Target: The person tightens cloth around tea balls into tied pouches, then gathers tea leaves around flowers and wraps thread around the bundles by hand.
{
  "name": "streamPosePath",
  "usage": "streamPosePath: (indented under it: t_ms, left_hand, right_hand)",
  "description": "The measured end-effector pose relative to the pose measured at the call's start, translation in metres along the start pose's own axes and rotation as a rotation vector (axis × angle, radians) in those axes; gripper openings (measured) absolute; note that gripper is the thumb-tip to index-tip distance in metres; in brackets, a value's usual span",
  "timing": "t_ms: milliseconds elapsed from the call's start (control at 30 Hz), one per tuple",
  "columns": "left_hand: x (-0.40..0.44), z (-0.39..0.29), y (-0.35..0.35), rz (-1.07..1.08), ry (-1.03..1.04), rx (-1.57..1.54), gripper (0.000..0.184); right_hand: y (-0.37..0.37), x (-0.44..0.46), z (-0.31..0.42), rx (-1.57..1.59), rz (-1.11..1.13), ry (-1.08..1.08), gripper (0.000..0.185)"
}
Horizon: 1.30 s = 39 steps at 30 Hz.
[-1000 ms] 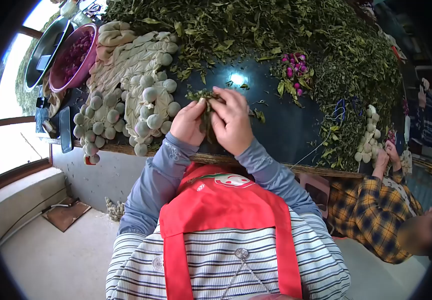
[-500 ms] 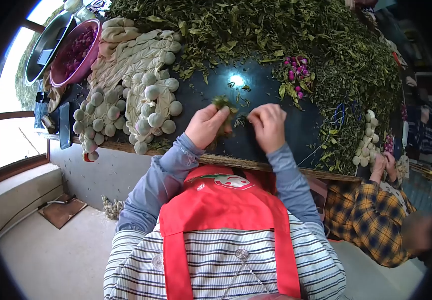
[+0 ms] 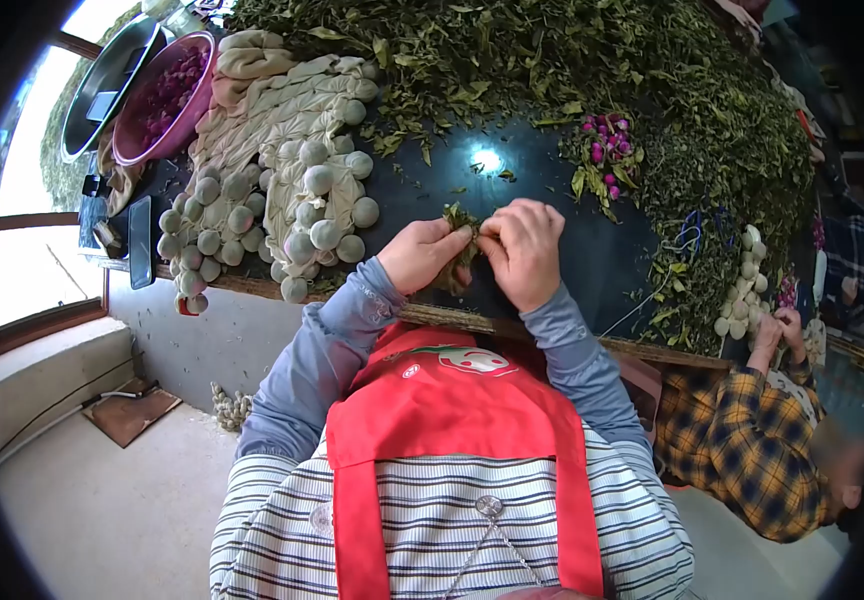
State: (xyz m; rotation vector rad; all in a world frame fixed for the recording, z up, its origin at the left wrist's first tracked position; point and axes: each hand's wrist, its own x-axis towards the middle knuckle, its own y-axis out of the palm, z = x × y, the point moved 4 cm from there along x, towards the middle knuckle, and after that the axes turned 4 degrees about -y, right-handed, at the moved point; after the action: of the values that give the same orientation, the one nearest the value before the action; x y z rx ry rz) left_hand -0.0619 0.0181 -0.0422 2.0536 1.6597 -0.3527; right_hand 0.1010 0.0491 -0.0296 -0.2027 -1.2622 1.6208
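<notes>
My left hand [image 3: 420, 256] is closed around a small bunch of green leaves [image 3: 459, 217], whose tops stick up past the thumb. Against the bunch's right side, my right hand [image 3: 526, 254] pinches with bent fingers; what lies between its fingertips is too small to make out. Both hands meet above the dark tabletop [image 3: 422, 200], close to its wooden front edge. To the left lies a gathered beige cloth [image 3: 287, 115] with many tied round balls [image 3: 324, 234].
A large heap of leaves [image 3: 552, 60] spreads across the back and right. Pink buds [image 3: 607, 140] lie right of centre. A pink basin [image 3: 207, 85] of petals, a metal basin [image 3: 87, 130] and a phone [image 3: 141, 242] are at left. A co-worker in a checked shirt [image 3: 752, 440] sits at right.
My right hand has moved left and down onto the leaf bunch, closing the gap between my hands. The left hand keeps its hold. The whole view has shifted slightly.
</notes>
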Motion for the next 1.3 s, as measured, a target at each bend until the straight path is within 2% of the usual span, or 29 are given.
streamPosePath:
  t_ms: [100,233,267,400,433,567,600,667,733,800,833,900,967,1000,1067,1133,1167,1233,1300]
  left_hand:
    - [-0.001,-0.002,0.007,0.131,-0.072,0.054,0.022]
    - [0.004,0.005,0.006,0.097,-0.009,0.1,0.025]
    - [0.004,0.004,0.005,0.095,-0.001,0.101,0.025]
    - [0.0,0.001,-0.002,-0.006,-0.003,0.185,0.022]
    - [0.003,0.003,-0.005,-0.014,0.009,0.184,0.022]
    - [0.006,0.005,-0.015,-0.423,0.9,0.684,0.016]
    - [0.007,0.006,-0.013,-0.428,0.91,0.677,0.016]
    - [0.006,0.02,-0.013,-0.344,0.648,0.431,0.014]
    - [0.004,0.031,-0.016,-0.251,0.391,0.208,0.014]
    - [0.004,0.025,-0.02,-0.267,0.443,0.273,0.014]
    - [0.004,0.024,-0.019,-0.282,0.477,0.324,0.015]
    - [0.0,0.023,-0.016,-0.318,0.533,0.42,0.016]
    - [-0.002,0.022,-0.015,-0.312,0.535,0.423,0.015]
    - [-0.003,0.02,-0.015,-0.297,0.54,0.426,0.015]
    - [-0.001,0.018,-0.015,-0.266,0.552,0.415,0.014]
    - [0.001,0.024,-0.016,-0.267,0.505,0.362,0.014]
    - [0.004,0.027,-0.018,-0.265,0.467,0.321,0.014]
    - [0.01,0.036,-0.02,-0.248,0.382,0.246,0.013]
    - [0.01,0.036,-0.021,-0.204,0.344,0.206,0.013]
  right_hand:
    - [-0.018,-0.002,0.004,0.113,-0.07,0.035,0.015]
    - [-0.013,-0.013,-0.002,0.666,0.193,0.42,0.013]
    - [-0.012,-0.011,-0.007,0.664,0.19,0.413,0.013]
    - [-0.007,-0.012,-0.056,0.438,-0.108,0.571,0.013]
    - [-0.004,-0.006,-0.058,0.439,-0.108,0.556,0.013]
    - [0.003,0.012,-0.047,0.177,0.024,0.23,0.018]
    - [0.006,0.022,-0.049,0.146,0.037,0.264,0.022]
    - [0.02,0.045,-0.056,0.116,0.051,0.294,0.027]
    - [0.045,0.072,-0.062,-0.131,0.071,0.121,0.039]
    - [0.061,0.108,-0.072,-0.106,-0.122,0.157,0.047]
    - [0.064,0.124,-0.074,-0.102,-0.126,0.148,0.047]
    - [0.062,0.153,-0.074,-0.29,-0.192,0.125,0.044]
    - [0.065,0.172,-0.085,-0.402,0.038,0.11,0.033]
    - [0.058,0.175,-0.087,-0.394,0.036,0.111,0.033]
    - [0.033,0.178,-0.088,-0.201,-0.249,0.096,0.02]
    - [0.009,0.152,-0.077,-0.052,-0.396,0.052,0.012]
    - [0.004,0.13,-0.069,0.079,-0.27,0.173,0.009]
    - [0.01,0.081,-0.052,0.106,-0.101,0.118,0.009]
    - [-0.002,0.04,-0.05,0.115,-0.151,0.06,0.011]
